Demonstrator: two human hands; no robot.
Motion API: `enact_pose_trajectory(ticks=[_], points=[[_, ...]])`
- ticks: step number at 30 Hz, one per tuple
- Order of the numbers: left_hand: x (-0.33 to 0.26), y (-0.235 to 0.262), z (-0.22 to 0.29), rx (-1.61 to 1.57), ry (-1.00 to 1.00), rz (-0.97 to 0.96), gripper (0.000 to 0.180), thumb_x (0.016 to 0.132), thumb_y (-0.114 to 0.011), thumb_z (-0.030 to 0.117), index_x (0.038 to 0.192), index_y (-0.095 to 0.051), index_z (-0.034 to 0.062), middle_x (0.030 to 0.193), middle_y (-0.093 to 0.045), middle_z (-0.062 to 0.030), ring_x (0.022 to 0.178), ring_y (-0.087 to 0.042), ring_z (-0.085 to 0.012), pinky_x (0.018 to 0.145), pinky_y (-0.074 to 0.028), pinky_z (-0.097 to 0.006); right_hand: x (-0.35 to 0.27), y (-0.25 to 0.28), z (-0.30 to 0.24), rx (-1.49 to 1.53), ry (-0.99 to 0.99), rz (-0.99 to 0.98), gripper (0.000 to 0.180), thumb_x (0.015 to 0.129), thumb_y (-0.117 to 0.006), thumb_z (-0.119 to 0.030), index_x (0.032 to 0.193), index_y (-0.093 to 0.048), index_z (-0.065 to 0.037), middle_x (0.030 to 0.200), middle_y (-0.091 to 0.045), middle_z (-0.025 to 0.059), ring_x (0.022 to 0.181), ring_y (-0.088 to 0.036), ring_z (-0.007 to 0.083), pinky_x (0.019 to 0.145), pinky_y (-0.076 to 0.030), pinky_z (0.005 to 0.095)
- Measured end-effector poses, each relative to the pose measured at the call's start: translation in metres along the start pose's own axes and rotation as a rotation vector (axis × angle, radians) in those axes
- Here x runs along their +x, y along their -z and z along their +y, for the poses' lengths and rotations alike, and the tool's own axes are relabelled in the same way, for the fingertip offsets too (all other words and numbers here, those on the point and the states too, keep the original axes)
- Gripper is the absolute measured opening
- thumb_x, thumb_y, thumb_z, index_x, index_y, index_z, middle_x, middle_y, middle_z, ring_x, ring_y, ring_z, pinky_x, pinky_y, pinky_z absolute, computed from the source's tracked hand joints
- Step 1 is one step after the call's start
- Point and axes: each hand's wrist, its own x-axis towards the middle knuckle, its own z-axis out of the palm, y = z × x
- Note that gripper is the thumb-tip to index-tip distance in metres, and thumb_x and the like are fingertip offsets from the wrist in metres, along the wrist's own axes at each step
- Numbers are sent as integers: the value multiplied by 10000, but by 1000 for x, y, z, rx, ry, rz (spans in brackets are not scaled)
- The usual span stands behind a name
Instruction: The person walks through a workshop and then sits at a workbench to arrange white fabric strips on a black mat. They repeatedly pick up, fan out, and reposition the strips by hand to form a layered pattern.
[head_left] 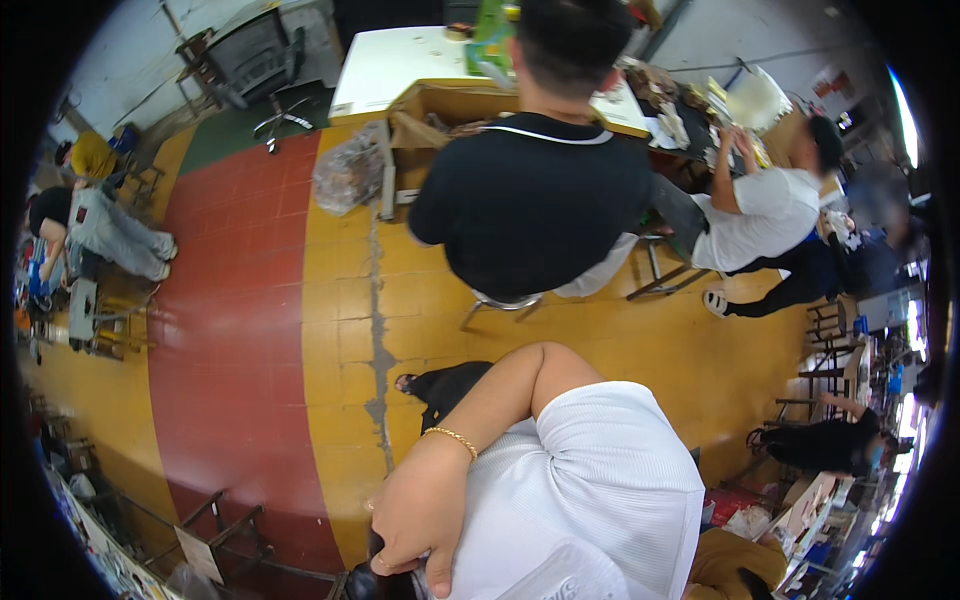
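Biggest thing here is the floor (250,330): yellow tiles with a wide red band curving down the left side and a grey crack line running up the middle. Next up, a person in a black shirt (530,200) sits on a stool with their back to us, facing a cardboard box (440,110) and a white table (390,65) behind it. Our own arm fills the lower middle, white ribbed sleeve (600,480) bunched at the upper arm, elbow pointing away from us and forearm coming back down to the left.

Off to the right, another person in a white shirt (770,215) sits bent over a cluttered table (690,110). On the far left somebody in grey trousers (115,235) is sitting too. A black office chair (255,60) stands up top on a green patch of floor, and a clear plastic bag (348,172) stuffed with something sits beside the box.

Now the small stuff. Our right hand (420,520) is down at the bottom edge, fingers curled shut over a dark shiny object (372,582) that's mostly cut off by the frame, so we can't tell what it is. There's a gold bracelet (452,438) on that wrist. Our left hand isn't visible anywhere.
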Motion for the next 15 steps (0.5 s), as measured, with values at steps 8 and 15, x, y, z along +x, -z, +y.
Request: enact_pose_trajectory(ticks=[8,15], points=[[4,135,59,-501,-246,428,346,1006,-580,317,1244,-543,68,863,-680,-89,636,-620,-146,563,-477,-260,160,141,99,393,131,-263,300,947,-651,-344,1017,-617,-54,778,-683,104,773,-671,321,838,-456,469],[-61,212,-103,-32,211,630,321,958,-543,322,1017,-679,37,762,-667,-139,642,-653,-243,527,-491,-368,308,216,228,338,318,-405,367,952,-652,-378,1114,-629,-49,937,-660,95,932,-617,257,933,-383,416]])
